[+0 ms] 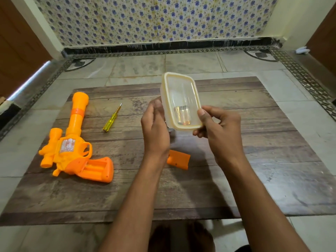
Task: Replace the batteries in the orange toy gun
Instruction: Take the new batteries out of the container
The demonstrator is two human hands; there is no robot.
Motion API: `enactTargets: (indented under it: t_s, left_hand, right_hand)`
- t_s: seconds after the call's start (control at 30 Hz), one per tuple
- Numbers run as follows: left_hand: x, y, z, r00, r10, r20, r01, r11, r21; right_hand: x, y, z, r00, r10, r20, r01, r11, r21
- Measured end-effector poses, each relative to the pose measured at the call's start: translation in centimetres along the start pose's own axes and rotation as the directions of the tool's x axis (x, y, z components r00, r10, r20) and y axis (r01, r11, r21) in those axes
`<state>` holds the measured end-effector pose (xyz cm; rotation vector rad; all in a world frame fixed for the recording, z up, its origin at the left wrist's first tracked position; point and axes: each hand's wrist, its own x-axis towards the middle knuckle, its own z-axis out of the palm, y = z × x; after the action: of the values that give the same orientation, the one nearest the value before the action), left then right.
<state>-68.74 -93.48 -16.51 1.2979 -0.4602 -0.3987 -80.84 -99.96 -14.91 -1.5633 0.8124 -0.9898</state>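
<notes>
Together, the left hand (155,124) and right hand (218,127) each had a grip clasping the lidded container (181,100), the orange toy gun (74,140) at nine o'clock.

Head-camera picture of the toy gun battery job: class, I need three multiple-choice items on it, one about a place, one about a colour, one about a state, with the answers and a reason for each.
1. Where does the screwdriver lie?
A. On the wooden board, right of the gun's barrel
B. Inside the plastic box
C. On the tiled floor by the wall

2. What colour is the screwdriver's handle?
A. Red
B. Clear yellow
C. Black

3. In what state is the battery compartment in the grip of the orange toy gun?
A. Covered
B. Open, its cover lying apart
C. Taped over

Answers:
1 A: it rests on the wooden board beside the barrel.
2 B: the handle is see-through yellow.
3 B: the grip's slots are exposed, and the orange cover lies on the board, below the plastic box held by the left hand and right hand.
</notes>
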Motion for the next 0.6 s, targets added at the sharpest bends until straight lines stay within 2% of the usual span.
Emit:
enactTargets:
  t_s: [0.07,0.2,0.37,0.53,0.6]
  left_hand:
    - [-0.1,0.6,-0.2,0.99,-0.12,0.078,0.132,0.976,-0.174]
    - [-0.3,1.7,-0.7,0.939,-0.29,0.184,0.335,0.895,-0.295]
    - [-0.3,1.7,-0.8,0.941,-0.303,0.15,0.336,0.888,-0.313]
    - [-0.3,1.9,-0.6,0.945,-0.315,0.09,0.326,0.873,-0.362]
    - [-0.3,1.6,-0.6,0.95,-0.301,0.084,0.311,0.879,-0.362]
  right_hand:
    - [-0.1,-0.3,0.4,1.0,-0.022,-0.008,0.022,1.0,-0.004]
    - [-0.1,-0.6,0.3,0.998,0.019,0.053,-0.02,1.0,0.021]
    - [-0.7,-0.9,0.7,0.995,0.057,0.079,-0.055,0.998,-0.024]
    - [-0.8,-2.0,0.7,0.986,0.152,0.075,-0.156,0.986,0.05]
    - [-0.5,-2.2,0.6,0.98,0.186,0.067,-0.188,0.982,0.025]
